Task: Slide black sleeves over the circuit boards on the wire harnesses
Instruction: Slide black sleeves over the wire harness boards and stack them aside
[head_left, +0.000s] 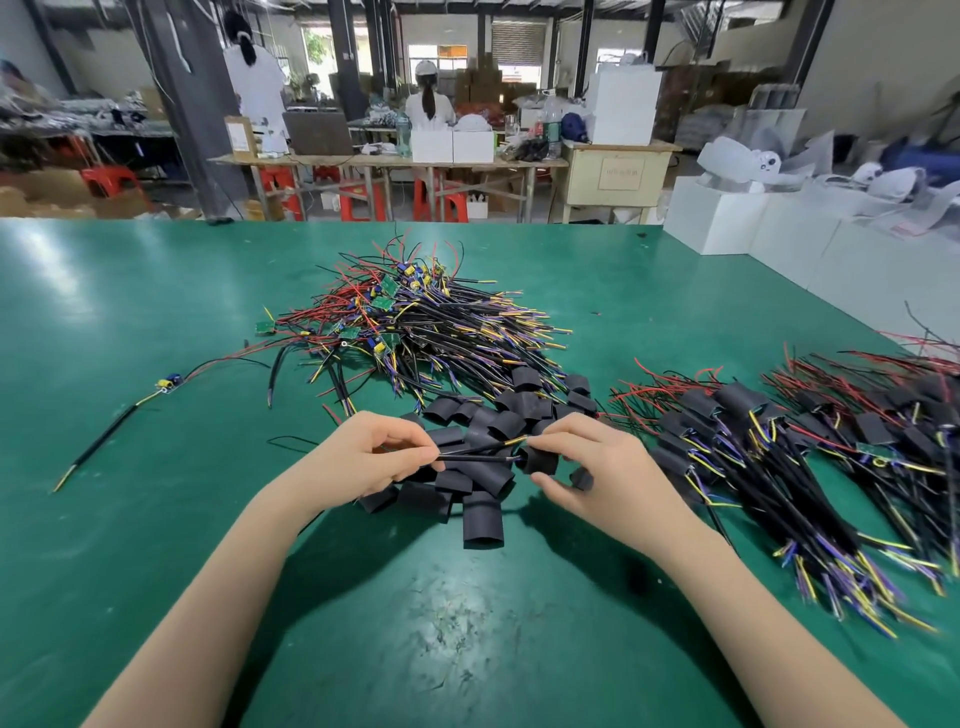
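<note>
- Left hand (375, 453) pinches one black cable (475, 458); right hand (592, 465) pinches its wire tips, above loose black sleeves (483, 512).
- Three harness groups: unsleeved pile (415, 322) far, sleeved pile (810, 452) right, one single harness (111, 431) left.

- Two bare forearms, both entering from the bottom edge, no sleeves visible up to the frame border.
- Left hand (371, 457): no glove, no ring, no watch or band at the wrist.
- Right hand (592, 467): also no glove, no ring, wrist without watch or bracelet.
- Fingernails short where visible, without visible polish.
</note>
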